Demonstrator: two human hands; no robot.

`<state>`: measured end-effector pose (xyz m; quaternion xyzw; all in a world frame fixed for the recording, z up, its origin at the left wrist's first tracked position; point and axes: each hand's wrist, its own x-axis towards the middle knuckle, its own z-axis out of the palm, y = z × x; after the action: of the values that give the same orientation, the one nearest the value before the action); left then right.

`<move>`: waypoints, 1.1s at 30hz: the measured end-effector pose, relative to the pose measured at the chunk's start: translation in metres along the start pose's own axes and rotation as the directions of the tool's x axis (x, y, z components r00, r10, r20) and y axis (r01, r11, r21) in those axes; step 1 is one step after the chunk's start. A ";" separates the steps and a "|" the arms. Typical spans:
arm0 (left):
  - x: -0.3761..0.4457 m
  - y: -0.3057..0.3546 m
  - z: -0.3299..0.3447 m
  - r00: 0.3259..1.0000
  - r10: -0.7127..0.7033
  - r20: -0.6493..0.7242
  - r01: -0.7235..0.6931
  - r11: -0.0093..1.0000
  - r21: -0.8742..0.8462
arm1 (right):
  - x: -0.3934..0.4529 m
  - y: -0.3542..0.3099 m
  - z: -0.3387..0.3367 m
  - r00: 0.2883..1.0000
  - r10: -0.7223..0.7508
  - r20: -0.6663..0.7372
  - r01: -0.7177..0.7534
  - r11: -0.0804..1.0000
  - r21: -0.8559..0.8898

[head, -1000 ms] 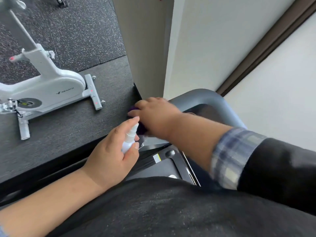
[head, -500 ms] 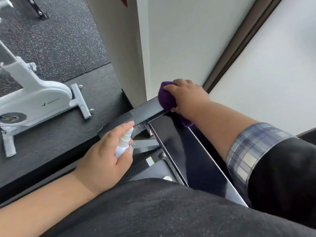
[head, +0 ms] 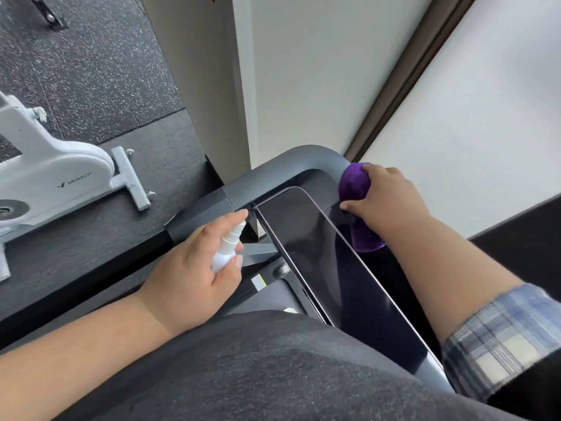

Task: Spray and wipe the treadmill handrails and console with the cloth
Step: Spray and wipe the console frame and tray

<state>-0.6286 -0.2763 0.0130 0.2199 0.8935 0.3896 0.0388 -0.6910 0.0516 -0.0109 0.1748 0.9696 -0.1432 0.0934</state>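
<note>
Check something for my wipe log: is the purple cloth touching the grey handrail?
Touching. The head view shows the right hand gripping the bunched purple cloth, its upper end pressed against the curved grey handrail with no gap.

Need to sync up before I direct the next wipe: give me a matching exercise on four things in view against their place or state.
1 purple cloth
2 spray bottle
3 console screen
4 exercise bike

A white, on the floor
B dark, between the hands
C gripped by the left hand
D held on the handrail by the right hand

Pairs: 1-D, 2-C, 3-B, 4-A
</note>
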 end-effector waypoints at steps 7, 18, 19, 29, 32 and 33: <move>-0.012 -0.001 0.005 0.999 0.013 0.043 -0.015 1.000 0.025 | 0.029 -0.073 0.009 0.985 -0.170 -0.032 0.164 0.976 -0.143; -0.024 -0.007 0.000 1.000 -0.024 0.006 0.024 0.999 0.021 | 0.024 -0.049 0.012 0.977 -0.203 -0.061 0.198 0.976 -0.087; -0.027 -0.008 -0.001 0.999 -0.034 0.011 0.034 0.999 0.027 | 0.024 -0.051 0.014 0.972 -0.226 -0.067 0.218 0.970 -0.106; -0.052 -0.023 -0.016 0.998 -0.057 -0.040 0.059 0.996 0.072 | 0.026 -0.127 0.033 0.721 -0.670 0.179 0.693 0.687 -0.220; -0.056 -0.027 -0.022 0.997 -0.054 -0.058 0.058 0.996 0.071 | 0.004 -0.170 0.044 0.572 -0.777 0.263 0.819 0.523 -0.238; -0.057 -0.028 -0.024 0.997 -0.052 -0.061 0.056 0.996 0.070 | -0.006 -0.185 0.049 0.525 -0.802 0.285 0.849 0.472 -0.237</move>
<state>-0.5939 -0.3338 0.0038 0.1852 0.9133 0.3624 0.0148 -0.7470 -0.1318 -0.0107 -0.3447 0.9326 -0.0084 0.1065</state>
